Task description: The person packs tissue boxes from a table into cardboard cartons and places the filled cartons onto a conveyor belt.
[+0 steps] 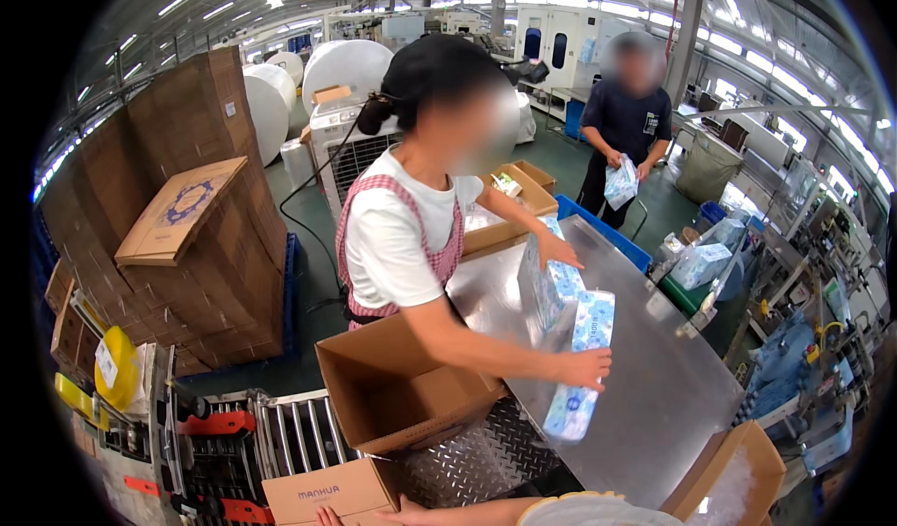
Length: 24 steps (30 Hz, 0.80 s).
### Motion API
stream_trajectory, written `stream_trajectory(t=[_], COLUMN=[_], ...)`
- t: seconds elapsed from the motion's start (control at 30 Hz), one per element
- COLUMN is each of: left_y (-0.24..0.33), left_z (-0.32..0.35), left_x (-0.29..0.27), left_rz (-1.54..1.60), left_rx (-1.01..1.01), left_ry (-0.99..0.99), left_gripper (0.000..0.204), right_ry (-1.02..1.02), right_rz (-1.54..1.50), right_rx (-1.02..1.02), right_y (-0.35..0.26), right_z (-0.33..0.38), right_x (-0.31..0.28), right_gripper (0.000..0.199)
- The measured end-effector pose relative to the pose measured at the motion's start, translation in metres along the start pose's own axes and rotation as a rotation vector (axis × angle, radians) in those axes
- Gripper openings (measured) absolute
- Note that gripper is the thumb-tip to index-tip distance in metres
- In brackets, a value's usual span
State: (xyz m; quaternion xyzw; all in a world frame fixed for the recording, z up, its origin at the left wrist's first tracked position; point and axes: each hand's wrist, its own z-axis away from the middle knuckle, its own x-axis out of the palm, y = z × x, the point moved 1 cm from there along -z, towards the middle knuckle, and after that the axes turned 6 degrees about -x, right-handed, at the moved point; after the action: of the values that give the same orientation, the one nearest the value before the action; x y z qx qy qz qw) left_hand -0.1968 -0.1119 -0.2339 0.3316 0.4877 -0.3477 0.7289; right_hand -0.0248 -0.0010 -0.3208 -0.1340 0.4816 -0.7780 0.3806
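1. Steadying the printed carton (329, 494), lower left-centre of frame, likely needs even pressure.
2. Left hand (327, 518): fingertips on its face; right hand (409, 513): at its right edge. Finger opening, firmness of hold: cannot tell.

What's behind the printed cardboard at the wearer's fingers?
Beyond the printed cardboard, a large open carton and metal rollers show. Whatever lies directly behind its face, below the top edge, is covered and cannot be seen.
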Motion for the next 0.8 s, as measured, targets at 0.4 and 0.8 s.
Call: stream_trajectory(t=[0.4,0.8], left_y=[-0.011,-0.098], left_z=[-0.002,-0.033], left_x=[0.009,-0.011], left_rz=[0.124,0.032], left_rx=[-0.003,-0.289], left_ry=[0.074,0.220], left_gripper=[0.086,0.080], right_ry=[0.149,-0.031], right_rz=[0.127,0.333], right_rx=[0.008,-0.023], right_y=[-0.006,-0.002], right_z=[-0.018,-0.013], right_x=[0.012,0.009], right_gripper=[0.097,0.062])
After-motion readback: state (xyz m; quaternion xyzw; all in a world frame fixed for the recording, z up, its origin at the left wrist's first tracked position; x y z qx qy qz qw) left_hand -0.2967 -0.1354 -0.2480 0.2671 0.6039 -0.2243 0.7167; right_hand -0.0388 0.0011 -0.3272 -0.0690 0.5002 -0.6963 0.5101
